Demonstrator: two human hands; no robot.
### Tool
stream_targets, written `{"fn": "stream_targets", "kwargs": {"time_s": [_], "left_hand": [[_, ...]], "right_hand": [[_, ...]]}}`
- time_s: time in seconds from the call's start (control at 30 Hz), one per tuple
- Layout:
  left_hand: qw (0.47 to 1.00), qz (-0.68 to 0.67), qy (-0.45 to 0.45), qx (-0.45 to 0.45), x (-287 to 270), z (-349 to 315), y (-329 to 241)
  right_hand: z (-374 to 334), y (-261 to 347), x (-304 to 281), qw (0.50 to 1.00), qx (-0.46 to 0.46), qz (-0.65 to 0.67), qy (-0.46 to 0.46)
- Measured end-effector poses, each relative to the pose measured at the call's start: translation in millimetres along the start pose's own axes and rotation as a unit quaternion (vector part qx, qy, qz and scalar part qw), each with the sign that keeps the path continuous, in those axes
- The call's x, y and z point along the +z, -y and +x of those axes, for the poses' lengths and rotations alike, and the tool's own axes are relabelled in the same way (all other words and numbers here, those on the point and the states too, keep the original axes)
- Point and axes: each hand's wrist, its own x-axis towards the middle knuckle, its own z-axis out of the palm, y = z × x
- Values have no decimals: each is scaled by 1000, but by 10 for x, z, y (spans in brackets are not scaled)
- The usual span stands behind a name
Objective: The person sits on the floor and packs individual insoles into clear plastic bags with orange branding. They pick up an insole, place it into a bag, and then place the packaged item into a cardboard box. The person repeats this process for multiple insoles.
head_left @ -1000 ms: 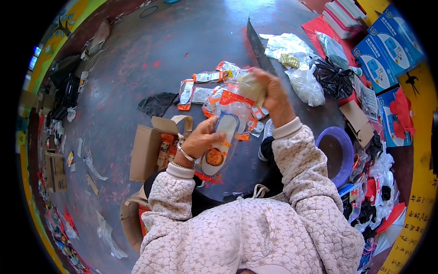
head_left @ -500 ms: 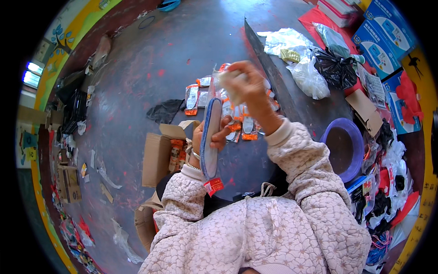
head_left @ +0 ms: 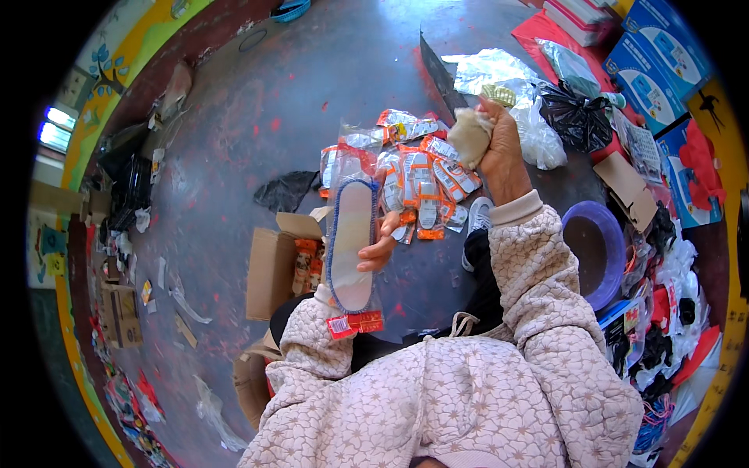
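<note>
A pale insole [head_left: 355, 242] with a blue stitched edge stands upright in a clear plastic sleeve, its red printed end hanging at the bottom. My left hand [head_left: 379, 246] grips it from behind, with fingers curled round its right edge and the palm hidden. Up and to the right, my right hand [head_left: 499, 148] is closed on a crumpled cream cloth [head_left: 471, 138], apart from the insole. Beyond the insole, several orange-and-clear packets of insoles [head_left: 429, 207] lie in a loose pile on the floor.
An open cardboard box [head_left: 268, 273] holding orange packets stands left of my knees. On my right are a purple basin [head_left: 612, 269], white plastic bags [head_left: 542, 136], a black bag [head_left: 576, 117] and blue boxes [head_left: 644, 86]. A dark strip [head_left: 437, 74] lies past the pile.
My right hand has swung right with the cream cloth, away from the top of the sleeve. My left hand has turned the insole from edge-on to show its broad face.
</note>
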Motion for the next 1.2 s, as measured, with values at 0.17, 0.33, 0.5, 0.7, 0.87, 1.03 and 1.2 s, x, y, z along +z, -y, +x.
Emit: {"fn": "stream_targets", "kwargs": {"time_s": [0.17,0.33,0.5,0.7,0.87,1.03,1.2], "left_hand": [[998,38,12,-49,18,16,-128],[976,90,-105,170,253,121,170],[988,79,-63,115,150,-119,76],[1000,-4,-24,18,-164,-232,-124],[985,56,-107,121,133,-56,15],[842,262,-420,214,244,33,206],[878,170,-361,263,506,379,196]], "right_hand": [[-203,-436,124,943,237,-195,126],[-308,-698,295,938,193,-145,250],[-287,-659,370,919,148,-246,269],[-303,-685,393,901,96,-340,252],[-324,-597,407,906,86,-342,232],[-280,-549,406,939,83,-290,167],[-206,-366,262,940,117,-290,139]]}}
